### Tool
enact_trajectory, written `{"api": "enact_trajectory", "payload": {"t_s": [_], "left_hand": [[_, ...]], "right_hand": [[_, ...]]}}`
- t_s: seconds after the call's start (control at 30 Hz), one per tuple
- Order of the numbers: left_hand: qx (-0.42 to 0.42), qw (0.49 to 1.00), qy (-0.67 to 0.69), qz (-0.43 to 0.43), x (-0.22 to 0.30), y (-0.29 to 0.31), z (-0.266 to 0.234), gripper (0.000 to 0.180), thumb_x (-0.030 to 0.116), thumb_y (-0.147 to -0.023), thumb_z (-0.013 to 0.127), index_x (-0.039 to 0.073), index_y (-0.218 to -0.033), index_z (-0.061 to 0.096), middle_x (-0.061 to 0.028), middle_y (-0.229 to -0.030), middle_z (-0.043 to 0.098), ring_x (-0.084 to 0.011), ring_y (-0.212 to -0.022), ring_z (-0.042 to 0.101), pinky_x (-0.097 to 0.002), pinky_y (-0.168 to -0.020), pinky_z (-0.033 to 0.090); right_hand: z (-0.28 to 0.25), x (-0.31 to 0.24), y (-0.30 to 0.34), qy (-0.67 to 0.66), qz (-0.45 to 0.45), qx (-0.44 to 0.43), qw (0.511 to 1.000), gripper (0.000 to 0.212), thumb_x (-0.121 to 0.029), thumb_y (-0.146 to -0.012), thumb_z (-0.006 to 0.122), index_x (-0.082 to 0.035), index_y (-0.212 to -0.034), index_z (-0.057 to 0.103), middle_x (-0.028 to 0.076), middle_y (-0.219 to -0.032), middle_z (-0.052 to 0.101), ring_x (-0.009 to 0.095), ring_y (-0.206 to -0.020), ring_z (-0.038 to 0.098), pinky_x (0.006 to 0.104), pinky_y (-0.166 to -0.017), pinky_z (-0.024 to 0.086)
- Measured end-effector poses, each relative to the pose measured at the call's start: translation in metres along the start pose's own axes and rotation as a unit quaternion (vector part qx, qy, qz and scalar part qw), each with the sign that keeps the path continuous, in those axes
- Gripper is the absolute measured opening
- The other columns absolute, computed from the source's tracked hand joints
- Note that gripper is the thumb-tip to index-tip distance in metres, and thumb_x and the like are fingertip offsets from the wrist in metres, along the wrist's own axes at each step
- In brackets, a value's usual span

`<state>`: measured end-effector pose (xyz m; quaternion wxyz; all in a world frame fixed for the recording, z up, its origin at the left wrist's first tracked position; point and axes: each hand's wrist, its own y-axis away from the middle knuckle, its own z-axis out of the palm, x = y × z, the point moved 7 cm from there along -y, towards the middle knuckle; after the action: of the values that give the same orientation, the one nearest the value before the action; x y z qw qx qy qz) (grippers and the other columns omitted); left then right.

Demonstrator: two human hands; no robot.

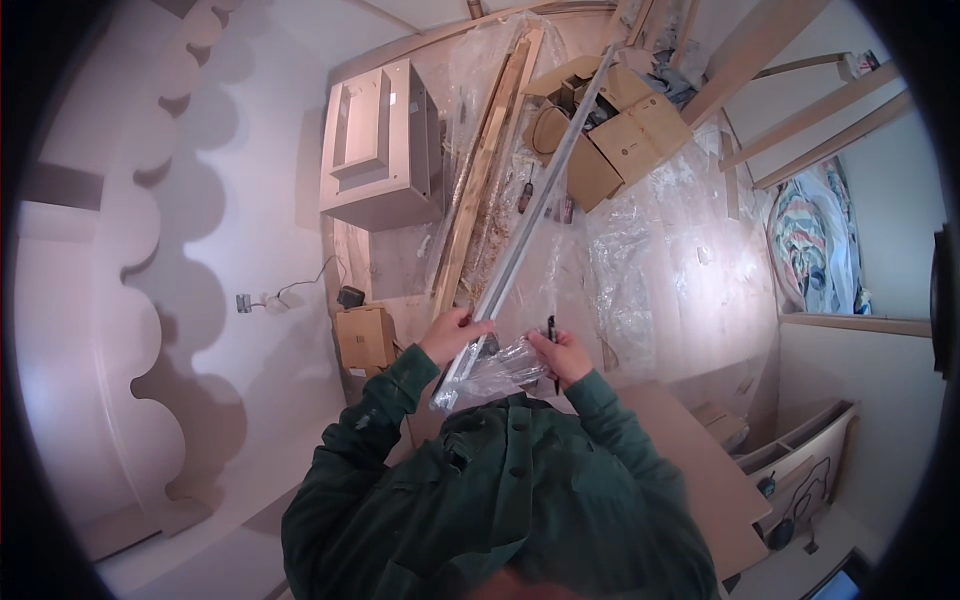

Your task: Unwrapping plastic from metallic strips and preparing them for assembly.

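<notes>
A long, straight, silvery metal rail [530, 215] slants from close to my body up toward the far right. My left hand [455, 337] is closed around its near end, fingers over the top face. Clear plastic film [505, 368] hangs loose from the near end of the rail and stretches across to my right hand [563, 355]. That hand is closed on a slim black pen [551, 328], held upright; whether it also pinches the film, I cannot tell.
Beyond the rail stands an open cardboard box [635, 140]. Wooden planks [487, 165] lie left of it, near a pale cabinet [380, 150]. Plastic sheeting [625, 265] covers the floor. A small carton [365, 337] is at left, a board [690, 470] at lower right.
</notes>
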<state>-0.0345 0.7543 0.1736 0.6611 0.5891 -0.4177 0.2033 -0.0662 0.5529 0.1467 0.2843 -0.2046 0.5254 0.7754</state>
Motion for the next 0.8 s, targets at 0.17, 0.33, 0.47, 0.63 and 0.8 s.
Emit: {"api": "enact_trajectory", "payload": {"t_s": [0.17, 0.33, 0.47, 0.63, 0.8], "left_hand": [[-0.041, 0.964, 0.251, -0.077, -0.008, -0.011, -0.016, 0.033, 0.032, -0.095, 0.053, 0.001, -0.105, 0.059, -0.0064, -0.084, 0.062, -0.0159, -0.071, 0.061, -0.0280, -0.061, 0.050], [-0.103, 0.934, 0.326, -0.103, -0.014, -0.019, 0.007, 0.037, 0.036, -0.098, 0.044, 0.002, -0.103, 0.057, -0.0067, -0.080, 0.059, -0.0158, -0.066, 0.058, -0.0277, -0.058, 0.049], [-0.109, 0.946, 0.293, -0.090, 0.004, -0.017, 0.011, 0.039, 0.042, -0.097, 0.045, 0.004, -0.097, 0.057, -0.0047, -0.076, 0.058, -0.0146, -0.063, 0.057, -0.0276, -0.056, 0.049], [-0.110, 0.971, 0.214, -0.001, 0.012, -0.025, 0.026, 0.033, 0.038, -0.091, 0.060, 0.006, -0.092, 0.055, -0.0032, -0.075, 0.057, -0.0135, -0.061, 0.056, -0.0274, -0.053, 0.048], [-0.096, 0.977, 0.185, -0.037, 0.006, -0.021, 0.020, 0.032, 0.030, -0.084, 0.070, 0.005, -0.093, 0.052, -0.0034, -0.074, 0.055, -0.0127, -0.058, 0.055, -0.0279, -0.048, 0.047]], "right_hand": [[-0.009, 0.039, 0.036, 0.056, 0.009, 0.003, 0.998, 0.015, -0.024, -0.088, 0.065, -0.009, -0.091, 0.065, -0.006, -0.063, 0.052, 0.004, -0.048, 0.043, 0.0222, -0.043, 0.031], [-0.023, 0.058, 0.046, -0.031, 0.062, 0.122, 0.990, 0.021, -0.028, -0.088, 0.065, -0.008, -0.094, 0.063, -0.005, -0.059, 0.049, 0.006, -0.042, 0.036, 0.0220, -0.038, 0.025], [0.021, 0.022, 0.069, -0.157, 0.068, 0.062, 0.983, 0.025, -0.030, -0.088, 0.065, -0.006, -0.091, 0.059, -0.002, -0.060, 0.047, 0.007, -0.043, 0.037, 0.0220, -0.037, 0.025], [0.073, 0.013, 0.066, -0.078, 0.047, -0.038, 0.995, 0.017, -0.024, -0.091, 0.060, -0.008, -0.093, 0.053, -0.002, -0.064, 0.046, 0.008, -0.045, 0.037, 0.0222, -0.038, 0.023], [0.082, -0.024, 0.102, -0.247, 0.005, -0.066, 0.967, 0.014, 0.000, -0.082, 0.055, -0.010, -0.092, 0.052, -0.002, -0.064, 0.045, 0.006, -0.042, 0.034, 0.0218, -0.035, 0.023]]}}
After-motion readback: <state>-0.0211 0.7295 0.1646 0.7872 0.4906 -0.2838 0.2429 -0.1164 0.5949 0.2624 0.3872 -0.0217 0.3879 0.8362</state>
